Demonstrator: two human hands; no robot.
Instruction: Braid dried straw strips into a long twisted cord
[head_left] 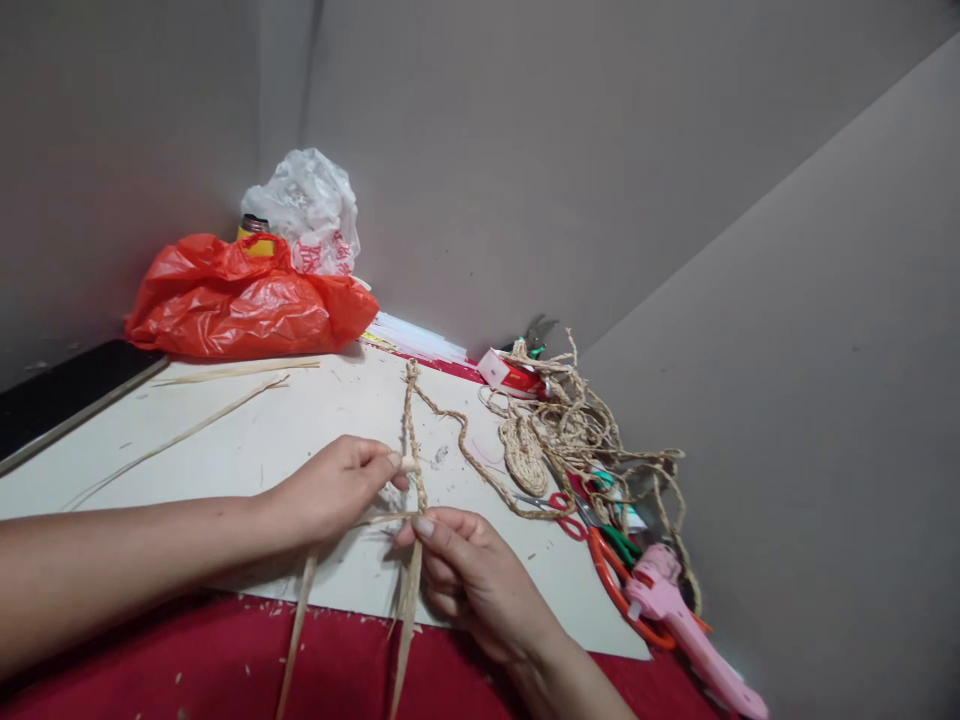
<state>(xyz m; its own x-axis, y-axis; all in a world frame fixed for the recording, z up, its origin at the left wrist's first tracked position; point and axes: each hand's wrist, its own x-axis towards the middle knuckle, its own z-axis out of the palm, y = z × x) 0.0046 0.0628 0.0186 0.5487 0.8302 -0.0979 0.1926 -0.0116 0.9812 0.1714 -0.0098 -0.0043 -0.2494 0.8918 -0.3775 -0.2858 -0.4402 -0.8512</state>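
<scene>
A braided straw cord [409, 420] runs down the white board [352, 390] toward me, looped at its far end, with a second length trailing off to the right. My left hand [341, 485] pinches a flat straw strand beside the braid. Just below, my right hand [472, 570] grips the braid's lower end between thumb and fingers. Loose straw strands [407, 620] hang from there over the red cloth [217, 660]. Another long strand [298, 620] drops from under my left hand.
At the right lie a tangle of straw cord [585, 420], a coiled woven oval [523, 455], red-handled scissors [559, 508], orange-handled shears [611, 575] and a pink glue gun [694, 620]. A red plastic bag [247, 305] and a white bag [307, 205] sit at the back left, against grey walls.
</scene>
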